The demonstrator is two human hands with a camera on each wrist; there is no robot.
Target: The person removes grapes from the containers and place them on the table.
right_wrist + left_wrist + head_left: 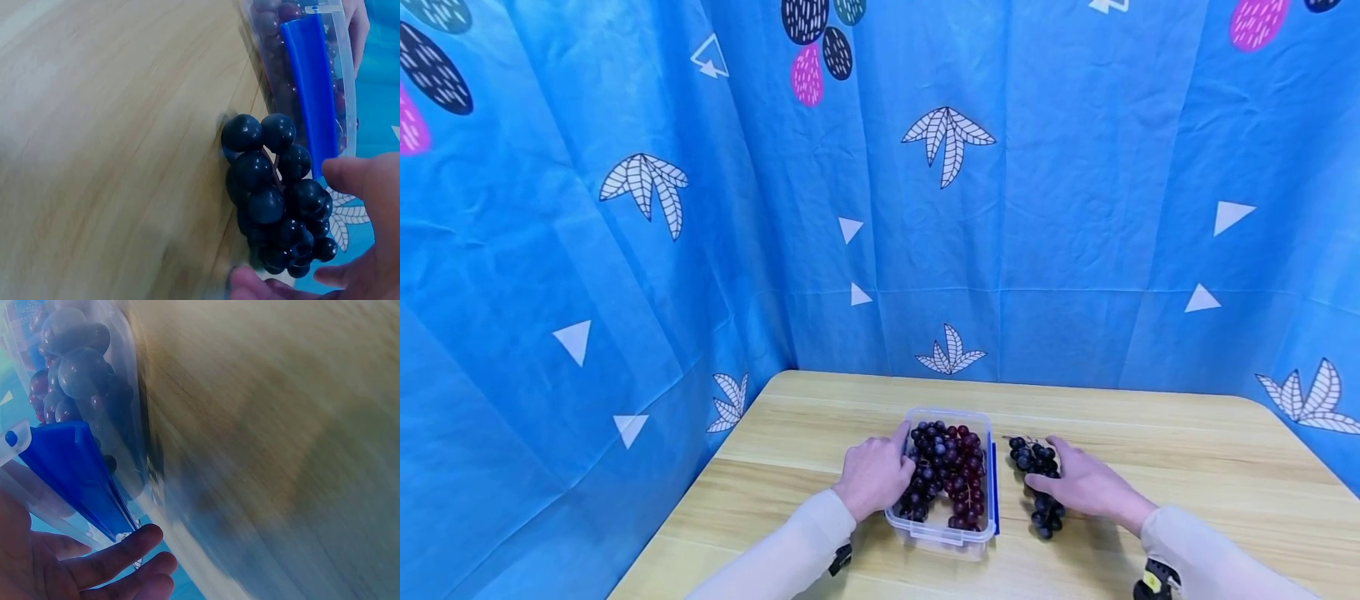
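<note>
A clear plastic container (936, 533) with blue side latches holds dark purple grapes (928, 467) and red grapes (967, 483). My left hand (874, 473) rests at its left rim, index finger extended along the edge. From the left wrist, those fingers (119, 556) look fairly straight beside a blue latch (78, 475). A bunch of black grapes (1036, 467) lies on the table to the container's right. Over its right side reaches my right hand (1078, 479), thumb and fingers spread around the bunch (275, 194); firm contact cannot be made out.
The light wooden table (1187, 467) has rounded back corners. Behind it and along the left hangs a blue patterned curtain (1060, 250). The container's right-hand blue latch (312, 87) hangs down on the side facing the loose bunch.
</note>
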